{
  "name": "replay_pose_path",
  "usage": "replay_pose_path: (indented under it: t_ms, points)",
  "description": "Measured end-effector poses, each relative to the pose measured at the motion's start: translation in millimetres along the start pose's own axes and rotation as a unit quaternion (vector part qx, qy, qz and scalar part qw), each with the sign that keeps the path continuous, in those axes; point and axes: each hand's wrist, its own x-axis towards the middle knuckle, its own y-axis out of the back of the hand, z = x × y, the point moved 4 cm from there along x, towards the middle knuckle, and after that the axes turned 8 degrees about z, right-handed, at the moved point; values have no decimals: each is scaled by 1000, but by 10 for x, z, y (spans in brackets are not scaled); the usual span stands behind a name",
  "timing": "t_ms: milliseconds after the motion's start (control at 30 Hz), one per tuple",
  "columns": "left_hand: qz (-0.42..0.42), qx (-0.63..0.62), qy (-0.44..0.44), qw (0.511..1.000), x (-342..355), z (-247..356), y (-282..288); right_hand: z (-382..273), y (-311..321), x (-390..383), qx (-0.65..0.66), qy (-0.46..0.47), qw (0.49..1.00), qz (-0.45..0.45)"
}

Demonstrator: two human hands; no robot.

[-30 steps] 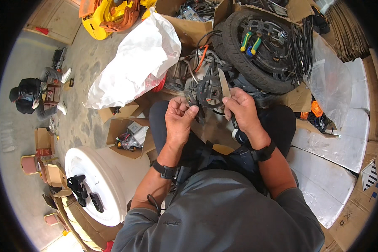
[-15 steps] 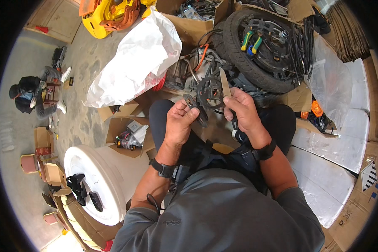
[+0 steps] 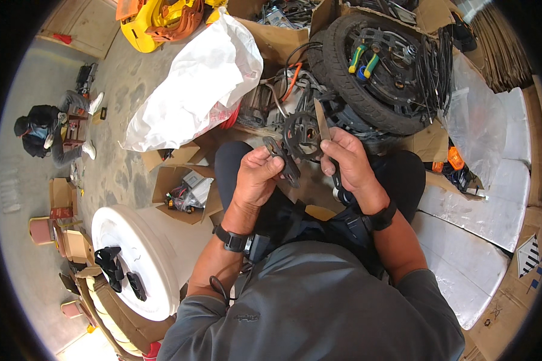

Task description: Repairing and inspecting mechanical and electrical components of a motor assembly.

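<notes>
Holding with the left hand [image 3: 257,174] a flat black part [image 3: 291,172] near the centre of the frame, with thumb and fingers clamped on it. Gripping with the right hand [image 3: 351,159] a knife [image 3: 323,122], right of centre, with fingers closed around its handle [image 3: 336,178].
</notes>
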Motion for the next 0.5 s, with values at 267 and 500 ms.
replay_pose_path:
  t_ms: [267, 500]
  points:
    - [-2, -24, 1, 1000, -19, 23, -5, 4, -15, 1, 1, -7, 1000, -16]
    - [-16, -42, 15, 999, -29, 40, -58, 25, 1, 8, 9, -11, 1000, -22]
